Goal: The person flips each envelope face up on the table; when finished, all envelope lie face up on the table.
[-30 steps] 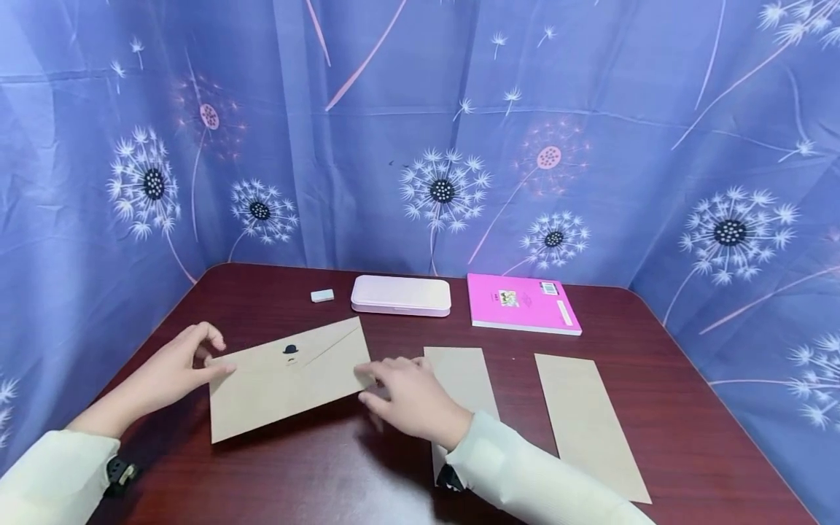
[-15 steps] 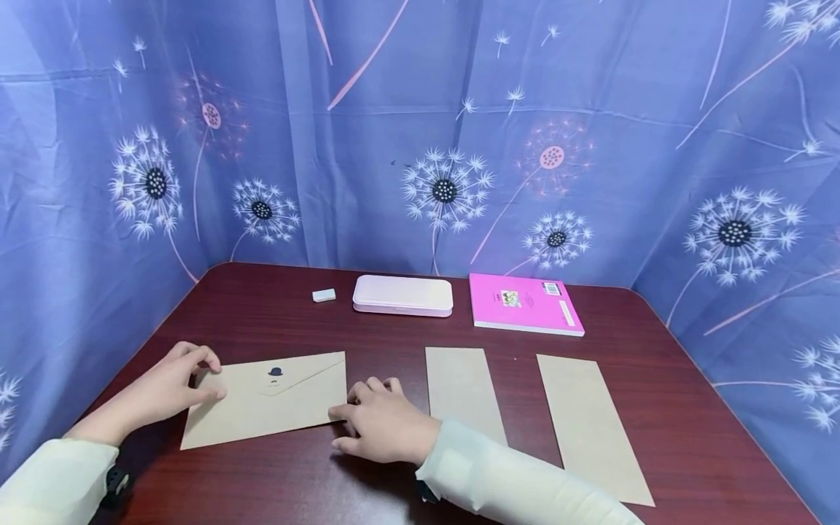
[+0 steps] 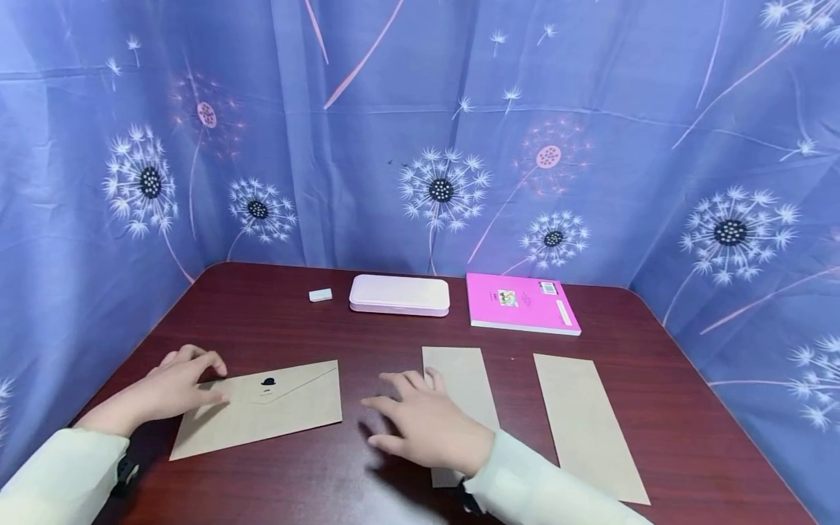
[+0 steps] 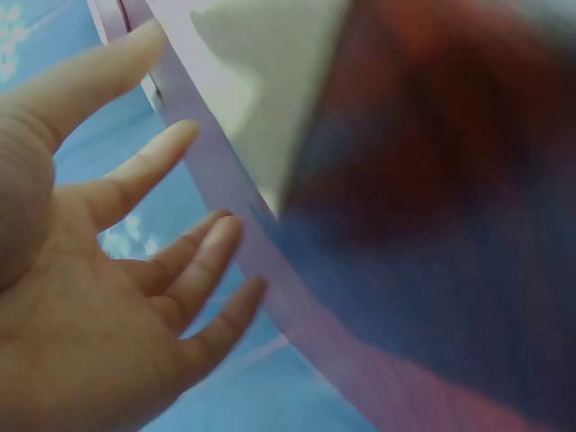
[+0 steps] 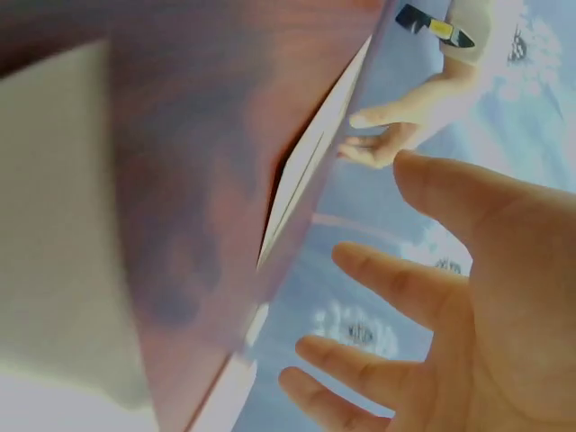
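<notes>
Across the lower left of the head view, a kraft-paper envelope (image 3: 275, 412) — slightly aslant on the table (image 3: 289, 485), with its pointed flap folded down and a black bowler hat and moustache printed near the flap's tip; contents hidden. Over its left end, the left hand (image 3: 167, 386), with fingers loosely spread and thumb over the paper; contact impossible to tell.

Near the lower middle, apart from the envelope, the right hand (image 3: 426, 423) — wide, with fingers fanned out, partly covering from view a plain kraft-paper strip (image 3: 462, 375). Farther right, a second strip (image 3: 590, 426), lying flat. Sheets or envelopes, impossible to tell.

At the centre of the frame, toward the table's far edge, a pale pink pencil case (image 3: 399, 294), with lid down and inside out of sight. Near its left end, a small white eraser (image 3: 320, 295); near its right end, a bright pink book (image 3: 521, 300), with a barcode uppermost.

Underneath, dark red wood grain, with rounded far corners and a sheen at lower middle. Behind and along both sides, blue curtain (image 3: 367, 146), printed with white and pink dandelions.
</notes>
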`<action>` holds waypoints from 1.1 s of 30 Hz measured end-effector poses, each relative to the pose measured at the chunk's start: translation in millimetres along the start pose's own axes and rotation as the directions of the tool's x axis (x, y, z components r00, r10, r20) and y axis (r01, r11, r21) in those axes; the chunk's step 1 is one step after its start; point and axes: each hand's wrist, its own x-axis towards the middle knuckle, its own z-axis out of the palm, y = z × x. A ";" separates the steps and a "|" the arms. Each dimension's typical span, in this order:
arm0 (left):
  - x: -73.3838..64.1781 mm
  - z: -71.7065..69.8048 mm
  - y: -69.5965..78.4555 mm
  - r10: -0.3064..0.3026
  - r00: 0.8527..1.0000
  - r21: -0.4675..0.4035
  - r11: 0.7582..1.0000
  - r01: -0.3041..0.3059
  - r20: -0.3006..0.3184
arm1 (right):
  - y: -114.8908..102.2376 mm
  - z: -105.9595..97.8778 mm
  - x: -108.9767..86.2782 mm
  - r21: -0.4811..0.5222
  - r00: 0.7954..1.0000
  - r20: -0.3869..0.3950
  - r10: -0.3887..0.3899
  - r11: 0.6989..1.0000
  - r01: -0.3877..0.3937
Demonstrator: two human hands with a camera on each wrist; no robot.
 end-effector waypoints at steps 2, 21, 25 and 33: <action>11.0 0.7 10.7 0.057 0.998 0.011 0.998 -0.057 -0.033 | 11.1 -2.1 -14.4 0.000 1.000 -0.019 0.021 1.000 -0.021; 146.2 55.1 165.1 0.535 0.840 0.110 0.833 -0.542 0.094 | 52.5 0.1 -102.3 -0.015 0.994 -0.012 0.110 0.994 -0.110; 159.7 63.5 189.5 0.522 0.839 0.089 0.838 -0.538 0.152 | 54.4 1.6 -108.0 -0.017 0.992 -0.021 0.122 0.992 -0.123; 175.8 80.3 220.6 0.474 0.850 0.044 0.868 -0.495 0.230 | 59.2 4.8 -119.2 -0.030 0.989 -0.051 0.137 0.990 -0.139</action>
